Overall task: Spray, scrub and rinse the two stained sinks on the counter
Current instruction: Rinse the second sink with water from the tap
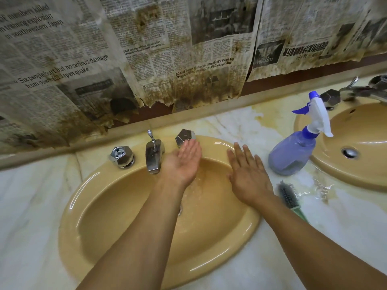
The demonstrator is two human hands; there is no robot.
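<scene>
A tan oval sink (117, 206) fills the middle of the marble counter. Over its bowl my left hand (184, 160) is held palm up, fingers straight, just right of the chrome spout (154, 156) and below the right tap knob (184, 138). My right hand (248, 174) lies palm down with spread fingers at the sink's right rim. Neither hand holds anything. Water ripples in the bowl under my left hand. A second tan sink (356, 132) sits at the right, with a purple spray bottle (297, 151) standing between the two. A green-handled brush (290, 197) lies beside my right wrist.
The left tap knob (122, 156) stands at the near sink's back rim. Stained, torn newspaper (146, 59) covers the wall behind. Water pools on the marble counter (322, 191) between the sinks. The far sink's taps (356, 92) show at the upper right.
</scene>
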